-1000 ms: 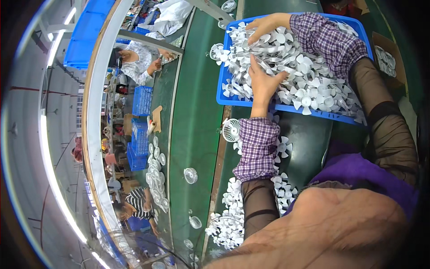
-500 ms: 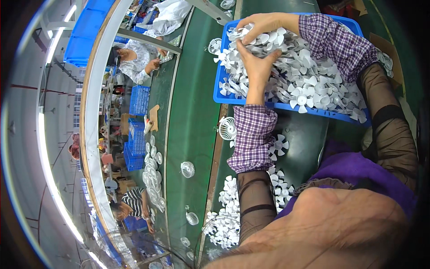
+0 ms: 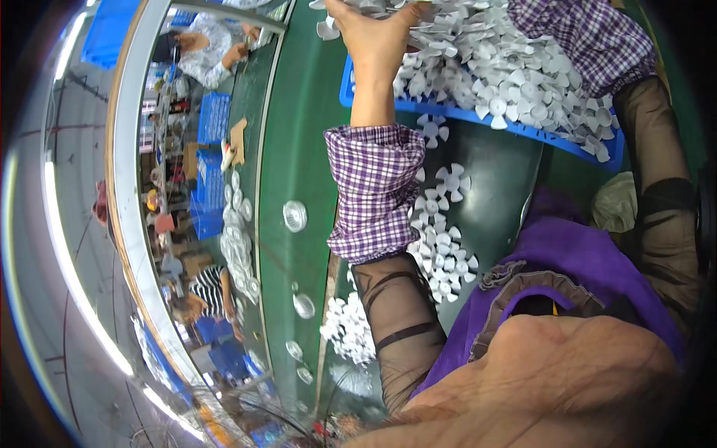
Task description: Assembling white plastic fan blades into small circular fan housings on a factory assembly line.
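My left hand [image 3: 370, 45] reaches to the top edge of the head view. Its thumb and fingers curve round a bunch of white fan blades [image 3: 385, 9] above the far left corner of a blue tray [image 3: 448, 110]. A heap of the same small plastic fan blades [image 3: 523, 82] fills the tray. My right forearm, in a checked sleeve cover, crosses over the tray's right side, and its hand lies beyond the top of the picture.
Loose fan blades [image 3: 441, 254] lie on the dark table near my left forearm, with another pile [image 3: 349, 328] beside them. White fan guards [image 3: 295, 216] sit on the green conveyor belt [image 3: 291, 149]. Across it are blue crates [image 3: 211, 213], stacked white round parts and two people.
Both hands have moved up and left, away from the heap, with fan blades at the left one. The right hand has left the picture. The whole view has shifted.
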### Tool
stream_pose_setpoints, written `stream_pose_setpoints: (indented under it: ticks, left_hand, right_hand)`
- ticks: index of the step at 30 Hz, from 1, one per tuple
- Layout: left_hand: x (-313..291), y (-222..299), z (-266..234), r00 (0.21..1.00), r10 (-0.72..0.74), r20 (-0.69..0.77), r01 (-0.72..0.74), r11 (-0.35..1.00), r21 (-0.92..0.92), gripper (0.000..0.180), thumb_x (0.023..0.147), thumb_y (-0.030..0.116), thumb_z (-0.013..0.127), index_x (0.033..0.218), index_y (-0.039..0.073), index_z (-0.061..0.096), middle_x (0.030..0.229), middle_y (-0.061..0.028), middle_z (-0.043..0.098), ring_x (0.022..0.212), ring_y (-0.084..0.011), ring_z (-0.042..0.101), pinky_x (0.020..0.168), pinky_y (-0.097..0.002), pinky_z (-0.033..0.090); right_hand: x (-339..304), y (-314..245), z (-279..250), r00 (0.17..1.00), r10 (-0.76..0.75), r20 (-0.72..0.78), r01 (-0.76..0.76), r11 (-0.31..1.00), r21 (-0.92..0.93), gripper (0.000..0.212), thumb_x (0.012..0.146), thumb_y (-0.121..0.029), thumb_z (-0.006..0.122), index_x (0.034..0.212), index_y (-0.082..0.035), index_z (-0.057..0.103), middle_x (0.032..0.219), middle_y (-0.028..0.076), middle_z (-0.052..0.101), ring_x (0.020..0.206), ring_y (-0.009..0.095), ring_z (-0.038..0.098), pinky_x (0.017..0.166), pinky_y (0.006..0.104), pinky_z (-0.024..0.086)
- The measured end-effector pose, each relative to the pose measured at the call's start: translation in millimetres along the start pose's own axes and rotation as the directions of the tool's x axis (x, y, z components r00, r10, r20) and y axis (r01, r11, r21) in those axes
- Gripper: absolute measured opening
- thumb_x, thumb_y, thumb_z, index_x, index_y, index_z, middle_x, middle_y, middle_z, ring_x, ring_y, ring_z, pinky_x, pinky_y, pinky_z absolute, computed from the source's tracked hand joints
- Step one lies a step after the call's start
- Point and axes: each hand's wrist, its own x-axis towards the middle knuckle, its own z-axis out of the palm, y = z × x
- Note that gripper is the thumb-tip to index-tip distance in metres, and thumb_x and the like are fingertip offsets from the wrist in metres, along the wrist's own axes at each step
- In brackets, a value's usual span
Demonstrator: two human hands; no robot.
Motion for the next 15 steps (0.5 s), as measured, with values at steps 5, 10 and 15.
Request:
stream_pose_setpoints:
  ticks: [5, 10, 15]
  left_hand:
    - [-80, 31, -78, 0.903, -0.223, -0.368, 0.344, 0.887, 0.309, 0.083, 0.064, 0.006, 0.074, 0.132, -0.002, 0.027, 0.114, -0.0211, 0.051, 0.090, -0.0267, 0.059, 0.067, -0.0315, 0.051]
    - [-171, 51, -78, 0.869, -0.342, -0.357, 0.407, 0.905, 0.124, 0.075, 0.064, -0.001, 0.076, 0.121, 0.005, 0.028, 0.114, -0.0167, 0.048, 0.096, -0.0260, 0.059, 0.059, -0.0321, 0.060]
    - [-320, 100, -100, 0.660, -0.380, -0.648, 0.666, 0.695, 0.271, 0.113, 0.061, 0.008, 0.082, 0.144, -0.002, 0.006, 0.138, -0.0266, 0.033, 0.123, -0.0332, 0.044, 0.090, -0.0340, 0.050]
  right_hand:
    - [21, -76, 119, 0.955, -0.202, 0.215, 0.105, 0.913, 0.394, 0.078, 0.068, -0.041, 0.080, 0.124, 0.006, 0.052, 0.109, 0.015, 0.063, 0.095, 0.020, 0.060, 0.080, 0.0286, 0.049]
    - [-45, -115, 159, 0.939, -0.249, 0.236, 0.132, 0.897, 0.423, 0.073, 0.069, -0.039, 0.076, 0.120, 0.007, 0.053, 0.109, 0.019, 0.064, 0.094, 0.023, 0.062, 0.081, 0.0286, 0.050]
    - [-80, -173, 291, 0.754, -0.445, 0.483, 0.204, 0.858, 0.472, 0.060, 0.071, -0.029, 0.073, 0.120, 0.000, 0.055, 0.108, 0.021, 0.061, 0.098, 0.033, 0.061, 0.085, 0.0359, 0.048]
